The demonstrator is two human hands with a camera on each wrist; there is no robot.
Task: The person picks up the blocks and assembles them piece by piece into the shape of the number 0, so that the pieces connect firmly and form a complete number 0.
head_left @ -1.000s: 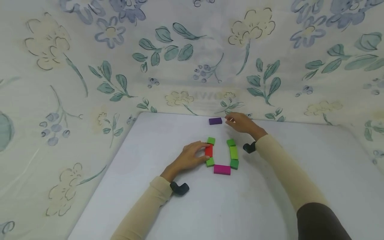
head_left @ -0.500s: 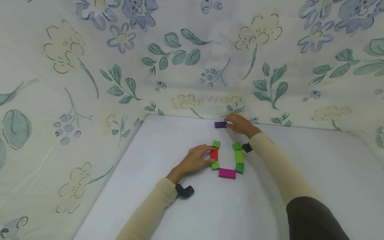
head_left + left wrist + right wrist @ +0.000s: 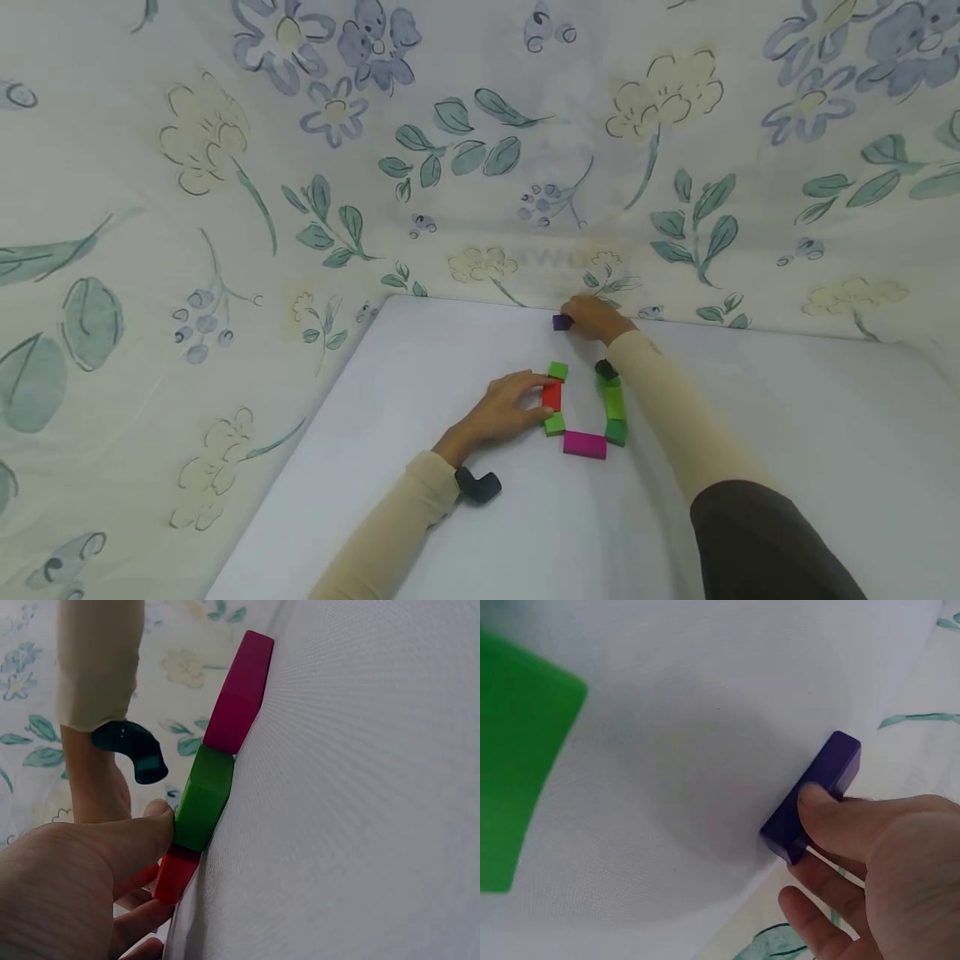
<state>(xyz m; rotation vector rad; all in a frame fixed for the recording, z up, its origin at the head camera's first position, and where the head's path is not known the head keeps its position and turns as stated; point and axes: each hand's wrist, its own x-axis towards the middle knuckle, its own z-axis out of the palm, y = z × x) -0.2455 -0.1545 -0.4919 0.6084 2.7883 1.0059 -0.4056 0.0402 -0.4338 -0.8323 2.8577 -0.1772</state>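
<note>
My right hand [image 3: 596,318] pinches a purple block [image 3: 791,810] at the far edge of the white table, thumb over its face and fingers behind. Most of that block is hidden by the hand in the head view. My left hand [image 3: 504,407] rests beside a red block [image 3: 552,397], its fingertips touching the row. Its thumb lies against a green block [image 3: 204,796] at the near end of the red one. Another green block [image 3: 558,371] sits at the far end. A magenta block [image 3: 585,445] lies across the near side.
Opposite the red block stand a light green block [image 3: 615,402] and a darker green block [image 3: 617,432]; a further green one is partly covered by the right wrist's dark band. Behind the white table [image 3: 450,333] rises a flowered cloth [image 3: 420,200].
My right hand has moved left onto the purple block and taken hold of it; the block now looks turned. My left hand stays by the red block. The head view has shifted a little.
</note>
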